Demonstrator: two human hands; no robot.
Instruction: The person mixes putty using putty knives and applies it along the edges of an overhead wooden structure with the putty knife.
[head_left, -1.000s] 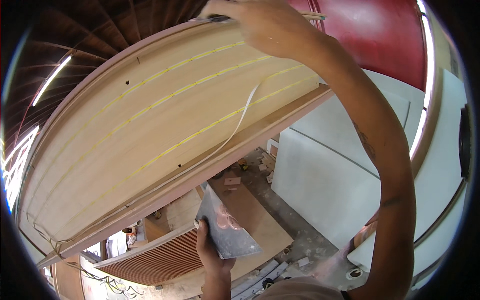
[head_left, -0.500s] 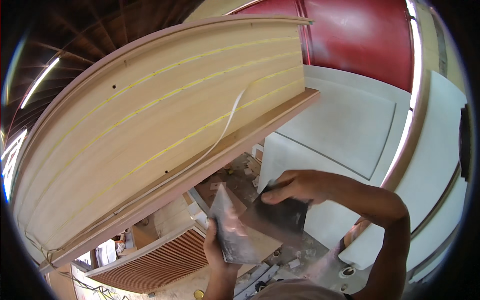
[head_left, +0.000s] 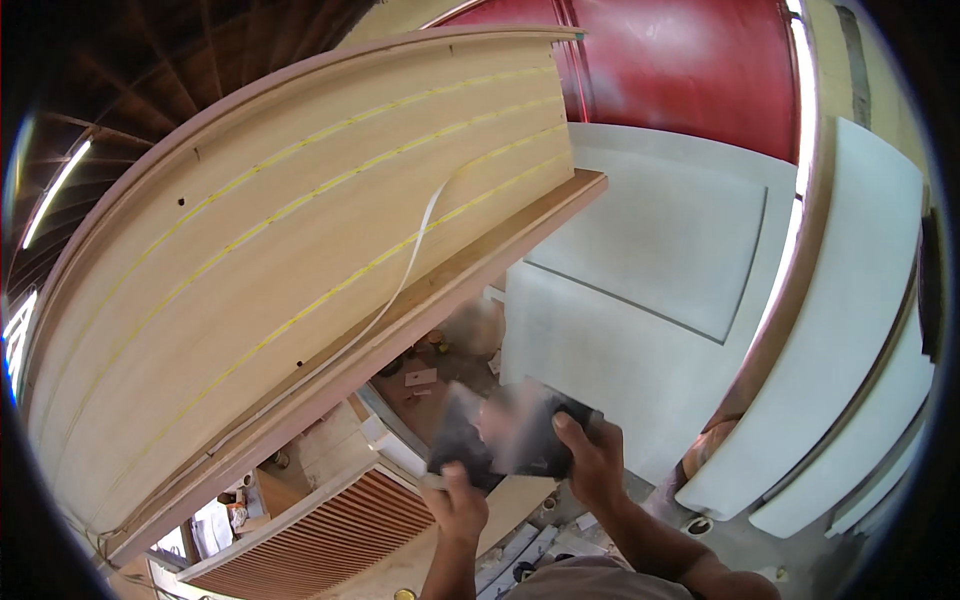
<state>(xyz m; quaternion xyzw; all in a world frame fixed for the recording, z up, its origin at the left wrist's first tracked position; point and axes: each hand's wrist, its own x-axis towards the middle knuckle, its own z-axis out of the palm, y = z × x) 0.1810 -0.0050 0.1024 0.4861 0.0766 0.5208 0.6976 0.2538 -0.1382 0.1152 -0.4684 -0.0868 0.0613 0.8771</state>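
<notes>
The left hand (head_left: 463, 508) and right hand (head_left: 597, 463) are bare, each with a rounded thumb; some of the fingers are hidden or blurred. The left forearm (head_left: 449, 572) and right forearm (head_left: 655, 532) are uncovered too, narrowing toward the wrists. At the lower edge shows a dull grey-beige top (head_left: 590, 582), a low, rounded patch of plain-looking cloth.

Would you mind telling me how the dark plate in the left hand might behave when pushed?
The dark plate is probably stiff, as it looks flat though the left hand grips only its lower edge. The pink smear on it looks pasty, so that patch may be slippery.
</notes>
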